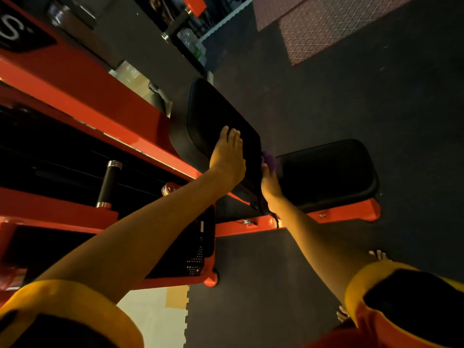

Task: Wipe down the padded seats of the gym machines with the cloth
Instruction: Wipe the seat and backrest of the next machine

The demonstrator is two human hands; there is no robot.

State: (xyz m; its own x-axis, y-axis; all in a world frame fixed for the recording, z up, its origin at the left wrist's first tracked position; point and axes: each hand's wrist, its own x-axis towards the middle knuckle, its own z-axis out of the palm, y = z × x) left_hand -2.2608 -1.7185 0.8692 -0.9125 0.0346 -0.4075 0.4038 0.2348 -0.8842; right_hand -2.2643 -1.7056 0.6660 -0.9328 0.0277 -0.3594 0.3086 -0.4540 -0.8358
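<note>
Two bare arms reach up from 6 o'clock toward the middle of the view, each in a yellow-edged sleeve (75, 295). The left hand (227, 156) lies flat on the lower end of the black back pad (216, 111), its fingers (232, 136) straight, close together and pointing to 12 o'clock; it holds nothing. The right hand (270, 183) sits just at 4 o'clock of the left one, in the gap where the back pad meets the seat (326, 169). Its fingers are bunched together round a purple cloth (269, 159), which shows as a small crumpled tuft at the 12 o'clock end of the hand, pressed against the near edge of the seat. How far each finger curls is hidden by the back of the hand.

The seat, black and padded, stretches from the cloth toward 3 o'clock and rests on an orange frame (346, 212). More orange beams of the frame run from 9 o'clock toward the centre, and a short black handle (109, 183) with metal ends stands on one of them at 8 o'clock. A dark floor (364, 101) fills the 1 to 4 o'clock side, with a red patterned mat (326, 28) at 1 o'clock. Bare toes (378, 254) show on the floor at 4 o'clock, beside the right sleeve.
</note>
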